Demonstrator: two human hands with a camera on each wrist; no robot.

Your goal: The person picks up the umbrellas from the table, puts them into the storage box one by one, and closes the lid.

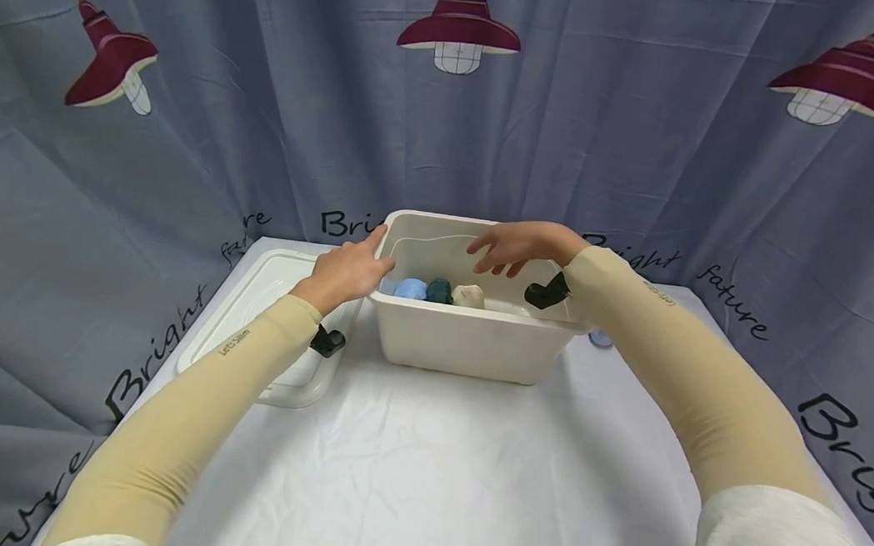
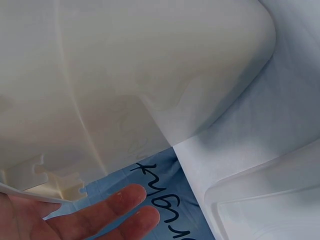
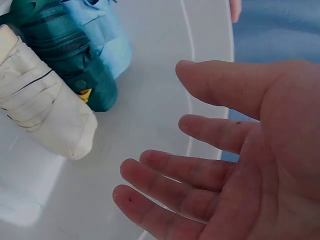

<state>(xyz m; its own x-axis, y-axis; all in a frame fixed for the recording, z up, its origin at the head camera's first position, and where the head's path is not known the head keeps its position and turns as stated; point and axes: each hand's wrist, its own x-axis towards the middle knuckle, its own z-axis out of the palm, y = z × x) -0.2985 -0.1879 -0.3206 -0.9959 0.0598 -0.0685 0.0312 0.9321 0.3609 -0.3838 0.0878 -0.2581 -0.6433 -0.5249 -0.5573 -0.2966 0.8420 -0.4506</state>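
Note:
A white plastic storage bin (image 1: pixel 456 337) stands uncovered on the table. Inside lie three folded umbrellas side by side: a light blue umbrella (image 3: pixel 102 37), a dark green umbrella (image 3: pixel 75 65) and a cream umbrella (image 3: pixel 50 100). My left hand (image 1: pixel 350 269) touches the bin's left rim; in the left wrist view its fingers (image 2: pixel 107 205) extend straight outside the wall. Over the bin's opening, my right hand (image 1: pixel 525 243) hovers palm down with fingers spread and nothing in them. A gap separates it from the cream umbrella, the nearest of the three.
A white lid (image 1: pixel 288 381) lies flat on the table left of the bin, partly under my left forearm. Beside the bin's right end, a small bluish object (image 1: pixel 600 339) shows in part. A blue-grey curtain (image 1: pixel 626 134) hangs behind the white-covered table (image 1: pixel 440 474).

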